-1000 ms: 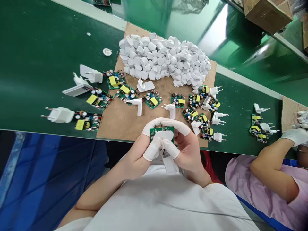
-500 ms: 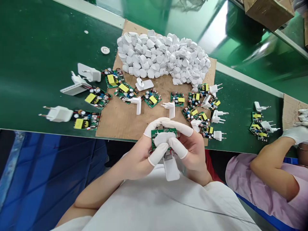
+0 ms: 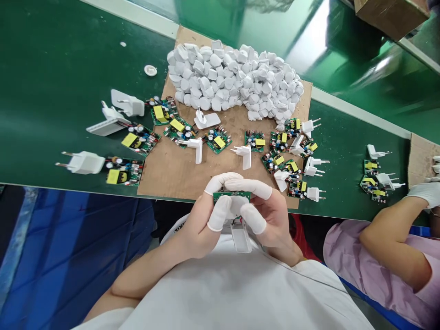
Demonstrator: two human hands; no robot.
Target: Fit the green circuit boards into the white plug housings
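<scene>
Between my two hands, close to my chest, is a green circuit board (image 3: 217, 197) with a flat patch of white putty (image 3: 235, 207) on the side facing me. My left hand (image 3: 206, 220) grips its left side, the thumb pressing on the putty. My right hand (image 3: 266, 213) closes on the right side, its thumb at the putty's right edge. White finger cots cover the thumbs and the fingers that show. From the board hangs a white plug housing (image 3: 241, 239), joined by short wires. The far side of the board is hidden by my fingers.
Lumps of white putty (image 3: 233, 80) are heaped on a cardboard sheet (image 3: 172, 174). Circuit boards with white plugs lie to the left (image 3: 123, 172) and right (image 3: 288, 165). A white round cap (image 3: 150, 70) lies on the green table (image 3: 68, 59). A co-worker's gloved hand (image 3: 424, 193) is at far right.
The board has tipped and dropped slightly in my hands. My left thumb has moved up and left over the putty, and the hanging plug housing has shifted a little.
</scene>
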